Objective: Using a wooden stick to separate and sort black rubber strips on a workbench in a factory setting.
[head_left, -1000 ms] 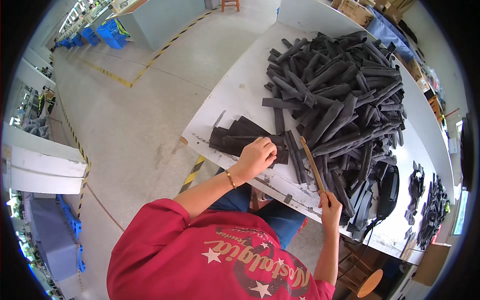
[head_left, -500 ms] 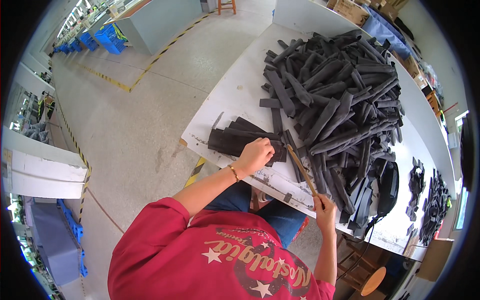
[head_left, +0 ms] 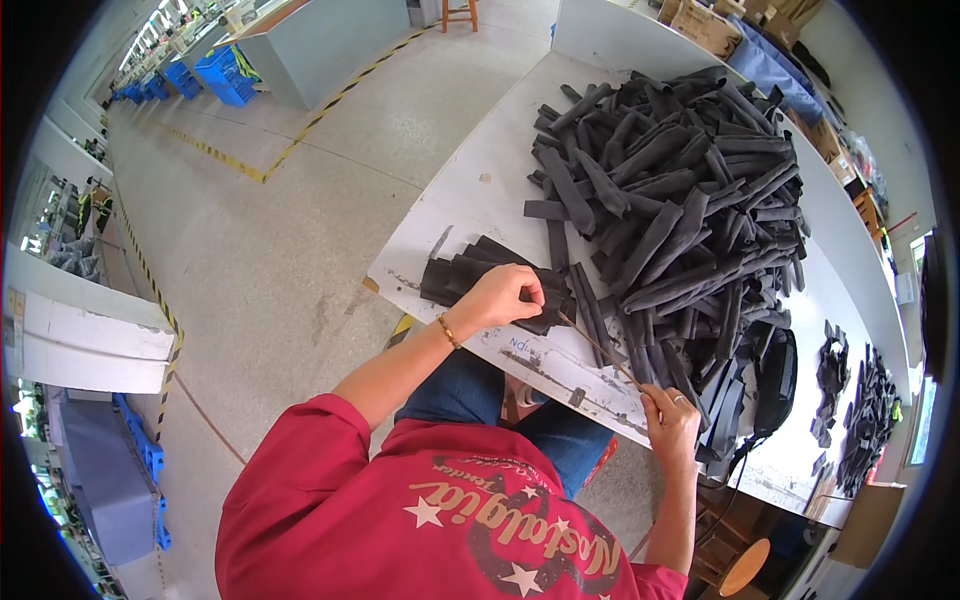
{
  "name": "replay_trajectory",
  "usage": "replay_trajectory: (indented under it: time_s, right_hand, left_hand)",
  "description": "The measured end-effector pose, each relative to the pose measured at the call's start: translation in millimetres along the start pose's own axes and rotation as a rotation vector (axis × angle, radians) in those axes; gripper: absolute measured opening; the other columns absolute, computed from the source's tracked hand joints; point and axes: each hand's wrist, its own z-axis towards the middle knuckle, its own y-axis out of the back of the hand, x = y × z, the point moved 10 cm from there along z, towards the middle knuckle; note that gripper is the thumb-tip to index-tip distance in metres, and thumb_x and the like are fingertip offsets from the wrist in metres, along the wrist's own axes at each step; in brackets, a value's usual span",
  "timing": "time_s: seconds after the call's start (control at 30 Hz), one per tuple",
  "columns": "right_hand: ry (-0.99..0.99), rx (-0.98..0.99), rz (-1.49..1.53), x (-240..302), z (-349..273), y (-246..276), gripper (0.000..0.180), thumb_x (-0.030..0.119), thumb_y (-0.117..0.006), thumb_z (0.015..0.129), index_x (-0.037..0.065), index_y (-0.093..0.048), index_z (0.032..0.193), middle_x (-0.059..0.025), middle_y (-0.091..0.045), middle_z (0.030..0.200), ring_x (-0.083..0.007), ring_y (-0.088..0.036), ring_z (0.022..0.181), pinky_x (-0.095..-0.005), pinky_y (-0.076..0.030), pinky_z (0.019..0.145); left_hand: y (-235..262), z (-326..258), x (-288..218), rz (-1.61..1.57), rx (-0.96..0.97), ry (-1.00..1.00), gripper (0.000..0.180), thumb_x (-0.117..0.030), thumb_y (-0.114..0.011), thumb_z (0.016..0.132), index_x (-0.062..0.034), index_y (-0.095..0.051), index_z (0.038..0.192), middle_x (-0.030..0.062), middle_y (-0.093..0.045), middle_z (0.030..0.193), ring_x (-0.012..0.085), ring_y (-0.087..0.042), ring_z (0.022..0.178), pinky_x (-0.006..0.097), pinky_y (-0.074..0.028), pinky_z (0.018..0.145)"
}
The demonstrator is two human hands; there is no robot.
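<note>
My right hand [head_left: 672, 418] is closed around one end of a thin wooden stick [head_left: 602, 350]. The stick slants up and left, its far tip by the edge of a row of overlapping black fabric strips [head_left: 455, 278]. Over the right end of that row, my left hand [head_left: 507, 297] is closed in a pinch, with black fabric under its fingertips; exactly how much cloth it holds is hidden. Several loose black strips [head_left: 590, 305] lie just right of the stick's tip. A large heap of black fabric tubes [head_left: 670, 190] fills the table beyond my hands.
The white table [head_left: 470, 190] has a raised back panel [head_left: 640, 50]. Near the heap's right end lies a black case [head_left: 775, 380] with a cable. Further right are smaller black piles [head_left: 868, 415]. A wooden stool [head_left: 745, 567] stands below the table.
My right hand has shifted slightly right and the stick with it. The stick now looks thinner and its tip lies a little lower. My left hand has turned, its fingers now more curled.
</note>
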Motion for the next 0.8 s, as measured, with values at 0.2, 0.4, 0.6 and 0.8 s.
replay_trajectory:
  time_s: [0.2,0.4,0.6,0.8]
  right_hand:
    - [0.144,0.042,-0.026,23,10,-17,0.012,0.009,-0.066,0.081,0.007,-0.067,0.093,-0.0099,-0.058,0.068,-0.028,-0.06,0.062,-0.038,-0.047,0.055]
    - [-0.065,0.136,0.522,27,17,-98,0.019,0.004,-0.058,0.087,0.001,-0.062,0.105,-0.0139,-0.061,0.072,-0.0186,-0.056,0.058,-0.0307,-0.044,0.056]
    - [-0.396,0.207,0.937,27,-6,-149,0.026,0.008,-0.056,0.091,-0.002,-0.062,0.114,0.001,-0.056,0.069,-0.0058,-0.048,0.062,-0.0238,-0.041,0.057]
    - [-0.252,-0.148,0.558,64,5,-155,0.022,0.008,-0.055,0.09,-0.003,-0.057,0.109,-0.0228,-0.064,0.08,-0.0345,-0.065,0.07,-0.0405,-0.049,0.06]
  left_hand:
    - [-16,1,-38,0.12,0.082,-0.15,0.009,-0.013,-0.068,0.073,-0.0058,-0.067,0.078,0.0078,-0.065,0.08,0.0262,-0.062,0.081,0.036,-0.048,0.074]
    - [-49,-30,-132,0.191,0.018,-0.645,0.01,-0.011,-0.068,0.072,-0.008,-0.065,0.081,0.0048,-0.06,0.095,0.0191,-0.055,0.096,0.036,-0.042,0.087]
    - [43,-43,-9,-1.023,-0.538,0.014,0.031,-0.01,-0.069,0.083,-0.0025,-0.059,0.111,0.0103,-0.056,0.113,0.0185,-0.056,0.1,0.029,-0.046,0.089]
    - [-69,-49,19,-1.701,-0.392,0.383,0.023,-0.016,-0.063,0.091,-0.0018,-0.061,0.108,0.0068,-0.062,0.074,0.0236,-0.064,0.074,0.041,-0.054,0.079]
